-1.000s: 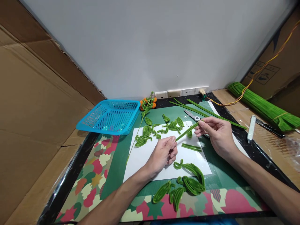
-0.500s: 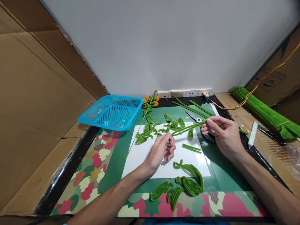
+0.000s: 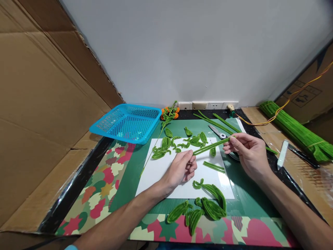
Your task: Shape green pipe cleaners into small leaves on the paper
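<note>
A green pipe cleaner (image 3: 212, 146), folded double, stretches between my two hands above a white sheet of paper (image 3: 153, 175). My left hand (image 3: 182, 166) pinches its bent end between thumb and fingertips. The other end is pinched in my right hand (image 3: 244, 149), which is held a little higher. Below the strand, short cut pipe cleaner pieces (image 3: 213, 167) lie side by side on the paper. Several leaf shapes bent from green pipe cleaner (image 3: 165, 143) are on the paper's far part. More such leaves (image 3: 212, 207) rest near the front edge. Scissors (image 3: 218, 132) lie partly hidden behind my right hand.
A blue plastic basket (image 3: 125, 126) stands at the back left, beside orange flowers (image 3: 173, 113) and a green stem (image 3: 160, 133). Loose pipe cleaners (image 3: 221, 125) lie at the back. On the right are a bundle of pipe cleaners (image 3: 293, 130), a white tool (image 3: 282, 154) and a yellow cable (image 3: 262, 121).
The folded pipe cleaner's two strands have come closer together and its bent end is now pinched in my left hand. The view has shifted slightly.
</note>
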`<state>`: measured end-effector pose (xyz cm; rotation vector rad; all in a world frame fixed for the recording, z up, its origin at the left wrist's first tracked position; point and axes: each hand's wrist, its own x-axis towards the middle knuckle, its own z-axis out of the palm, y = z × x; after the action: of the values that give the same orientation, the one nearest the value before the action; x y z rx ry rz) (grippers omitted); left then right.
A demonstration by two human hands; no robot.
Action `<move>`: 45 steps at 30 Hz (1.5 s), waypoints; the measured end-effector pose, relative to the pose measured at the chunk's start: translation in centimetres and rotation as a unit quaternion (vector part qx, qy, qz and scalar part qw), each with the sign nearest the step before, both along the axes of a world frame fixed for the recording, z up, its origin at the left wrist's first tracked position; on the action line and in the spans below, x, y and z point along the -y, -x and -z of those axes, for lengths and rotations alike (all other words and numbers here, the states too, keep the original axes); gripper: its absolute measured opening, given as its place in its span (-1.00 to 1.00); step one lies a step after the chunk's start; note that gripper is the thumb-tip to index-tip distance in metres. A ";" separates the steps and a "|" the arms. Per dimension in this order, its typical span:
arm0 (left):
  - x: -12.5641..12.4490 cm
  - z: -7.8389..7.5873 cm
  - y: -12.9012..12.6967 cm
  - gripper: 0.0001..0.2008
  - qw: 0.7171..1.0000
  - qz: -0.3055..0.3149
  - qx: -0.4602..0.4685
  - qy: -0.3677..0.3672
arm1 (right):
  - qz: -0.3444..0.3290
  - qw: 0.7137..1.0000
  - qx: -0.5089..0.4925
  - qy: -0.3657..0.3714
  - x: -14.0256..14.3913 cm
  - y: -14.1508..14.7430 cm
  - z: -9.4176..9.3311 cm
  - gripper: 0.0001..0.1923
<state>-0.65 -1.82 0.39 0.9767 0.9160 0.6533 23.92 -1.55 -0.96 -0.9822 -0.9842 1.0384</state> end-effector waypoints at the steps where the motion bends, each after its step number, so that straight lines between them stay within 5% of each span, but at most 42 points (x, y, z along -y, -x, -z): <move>1: 0.0 0.0 0.0 -0.52 1.000 0.000 -0.003 -0.001 | -0.003 1.000 0.001 -0.002 0.0 0.0 0.1 -0.78; 12: -0.3 0.2 0.0 -0.39 0.998 -0.050 -0.025 0.005 | -0.025 0.999 0.021 -0.016 0.1 0.3 0.1 -0.81; 45: -0.6 -0.4 0.4 -0.63 0.998 -0.063 -0.012 0.020 | -0.060 0.998 -0.003 -0.016 0.0 0.0 1.1 -0.86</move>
<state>-1.03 -1.25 0.78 0.8973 1.0149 0.7287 23.95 -1.55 -2.06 -0.9026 -1.0627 1.1204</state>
